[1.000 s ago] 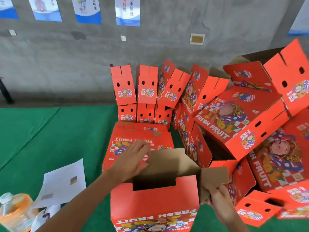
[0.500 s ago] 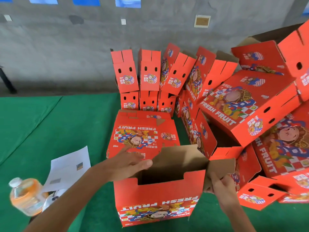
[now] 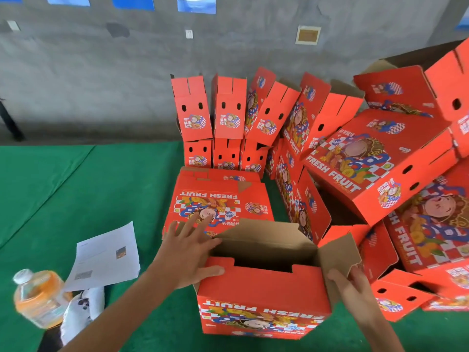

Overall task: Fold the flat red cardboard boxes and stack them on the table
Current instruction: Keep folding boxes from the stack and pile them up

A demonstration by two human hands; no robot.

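Open red box (image 3: 261, 298), upright on the green tabletop (image 3: 101, 189), near centre, top flaps raised. Left hand (image 3: 187, 255): fingers spread and straight, resting on the box's left flap and near rim. Right hand (image 3: 352, 288): pinching the right flap (image 3: 340, 257). Flat box (image 3: 218, 199) just beyond. Folded boxes (image 3: 375, 158) piled far and right. Left: paper sheet (image 3: 106, 257), orange drink bottle (image 3: 38, 298).

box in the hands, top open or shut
Open: the box shows its dark inside, with the right flap standing out, held by the right hand.
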